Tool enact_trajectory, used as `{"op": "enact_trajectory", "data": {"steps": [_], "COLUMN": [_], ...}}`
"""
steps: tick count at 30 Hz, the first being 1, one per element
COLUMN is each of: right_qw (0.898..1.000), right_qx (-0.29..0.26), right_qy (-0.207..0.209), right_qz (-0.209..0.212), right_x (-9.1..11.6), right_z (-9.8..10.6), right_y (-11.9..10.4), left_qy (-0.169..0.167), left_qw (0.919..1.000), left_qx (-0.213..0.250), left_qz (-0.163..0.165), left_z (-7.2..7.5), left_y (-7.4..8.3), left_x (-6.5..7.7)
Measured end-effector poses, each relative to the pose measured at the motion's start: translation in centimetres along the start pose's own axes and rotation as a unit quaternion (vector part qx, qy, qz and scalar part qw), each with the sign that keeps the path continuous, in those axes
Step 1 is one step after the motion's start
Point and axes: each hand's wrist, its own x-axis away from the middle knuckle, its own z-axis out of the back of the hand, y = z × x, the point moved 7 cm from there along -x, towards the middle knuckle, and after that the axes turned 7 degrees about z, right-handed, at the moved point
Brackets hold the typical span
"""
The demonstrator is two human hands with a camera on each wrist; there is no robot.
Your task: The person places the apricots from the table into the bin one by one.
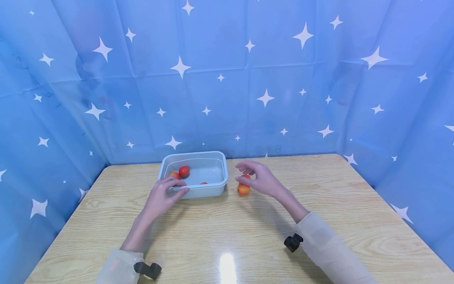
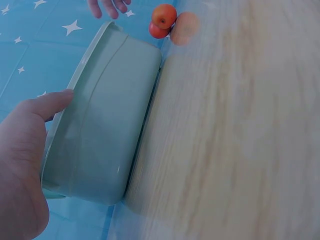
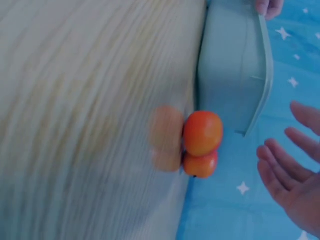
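Observation:
A pale blue-grey plastic container (image 1: 209, 192) stands near the back of the table. My left hand (image 1: 165, 198) holds its front left rim, with the thumb (image 2: 56, 103) on the near side and fingers over the edge. Several red and orange tomato-like fruits lie inside, among them a red one (image 1: 184, 171); the left hand partly hides another. To the right of the container, an orange fruit (image 1: 243, 189) and a redder fruit (image 3: 201, 164) sit together on the table. Above this pair hovers my right hand (image 1: 261, 179), its fingers loosely bent and holding nothing.
The wooden table (image 1: 213, 232) reaches back to a blue curtain (image 1: 227, 98) with white stars, which also hangs along both sides. Small black cameras (image 1: 293, 242) are worn on both wrists, over pale sleeves.

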Motion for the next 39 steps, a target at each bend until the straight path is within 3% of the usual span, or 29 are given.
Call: {"op": "enact_trajectory", "data": {"steps": [16,39], "right_qw": [0.995,0.988], "right_qx": [0.025,0.048], "right_qy": [-0.091,-0.146], "right_qz": [-0.036,0.002], "right_x": [0.9,1.8], "right_z": [-0.8,-2.3], "right_y": [1.9,2.7], "left_qy": [0.001,0.002], "left_qw": [1.0000,1.0000], "left_qx": [-0.001,0.000], "left_qz": [0.001,0.002], "left_z": [0.0,-0.2], "left_y": [0.1,-0.1], "left_x": [0.1,0.1]}}
